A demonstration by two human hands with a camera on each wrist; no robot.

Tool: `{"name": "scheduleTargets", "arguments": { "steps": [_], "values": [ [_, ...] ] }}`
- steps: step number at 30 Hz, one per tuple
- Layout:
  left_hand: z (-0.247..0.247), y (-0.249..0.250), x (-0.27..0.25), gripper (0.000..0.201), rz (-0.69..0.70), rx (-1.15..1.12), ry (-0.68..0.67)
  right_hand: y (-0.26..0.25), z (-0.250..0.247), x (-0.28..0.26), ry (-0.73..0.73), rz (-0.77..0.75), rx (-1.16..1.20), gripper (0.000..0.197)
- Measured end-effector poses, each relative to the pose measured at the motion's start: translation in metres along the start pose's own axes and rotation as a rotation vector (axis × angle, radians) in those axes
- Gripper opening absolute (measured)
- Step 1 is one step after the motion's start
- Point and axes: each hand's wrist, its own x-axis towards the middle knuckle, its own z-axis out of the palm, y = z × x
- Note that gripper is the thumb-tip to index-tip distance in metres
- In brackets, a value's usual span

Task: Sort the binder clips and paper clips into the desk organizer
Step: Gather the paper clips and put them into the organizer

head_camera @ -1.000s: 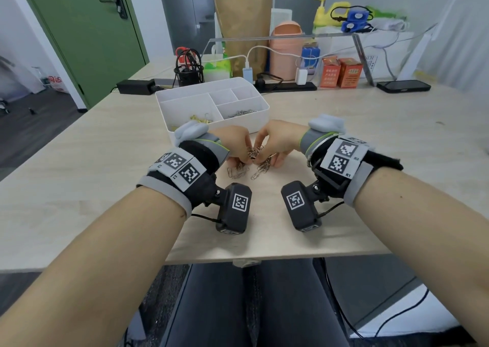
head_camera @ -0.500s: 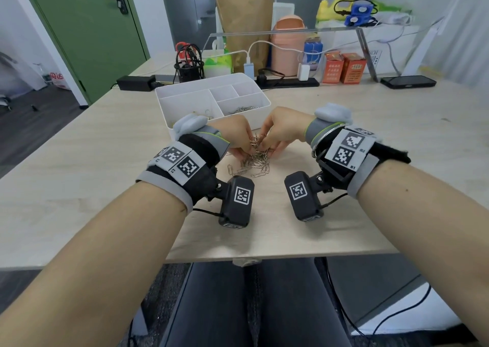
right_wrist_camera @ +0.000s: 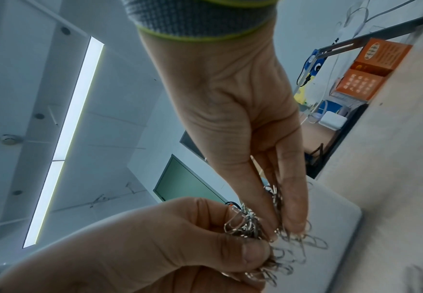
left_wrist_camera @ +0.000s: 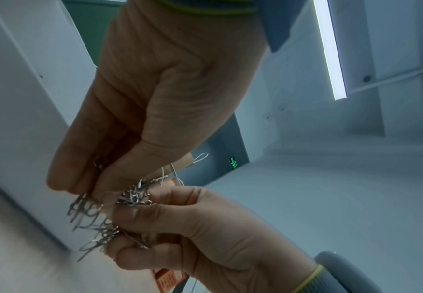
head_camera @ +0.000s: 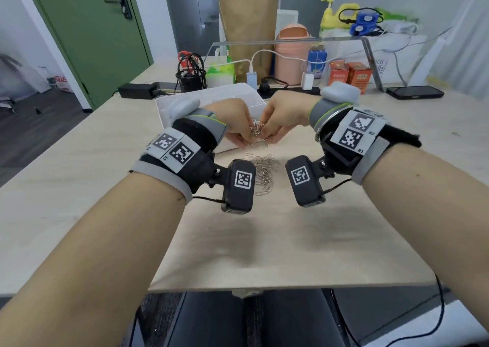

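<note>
The right wrist band (head_camera: 357, 132) bore the marks "R2" and "R1" beside its square codes; the left wrist band (head_camera: 173, 148) showed what looked like an "L". Print on the orange boxes (head_camera: 349, 75) and a green wall sign (left_wrist_camera: 233, 162) (both too small) could not be read.

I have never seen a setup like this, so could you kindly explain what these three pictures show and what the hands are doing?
There is no machine here: a person wears one camera on the head and one on each wrist. The big picture looks down from the head; the other two look along each hand from below, so you see ceiling behind.

In the head view the left hand and right hand meet above a wooden table. Both pinch one tangled bunch of silver paper clips. A loose pile of paper clips lies on the table beneath. Behind the hands stands a white desk organizer, where the clips should go.
</note>
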Motion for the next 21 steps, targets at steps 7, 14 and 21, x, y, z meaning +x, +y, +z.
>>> {"name": "scheduleTargets", "arguments": {
  "steps": [7,14,21],
  "values": [
    [-0.035,0.005,0.022,0.012,-0.017,-0.106,0.082,-0.026,-0.028,0.031,0.029,-0.014,0.001,0.015],
    [-0.042,-0.005,0.047,0.008,-0.082,-0.046,0.125,-0.029,-0.027,0.064,0.043,-0.021,-0.056,0.015],
    [-0.027,-0.009,0.055,0.027,-0.101,0.126,0.125,-0.008,-0.017,0.073,0.072,-0.031,-0.185,0.016]
  ]
}}
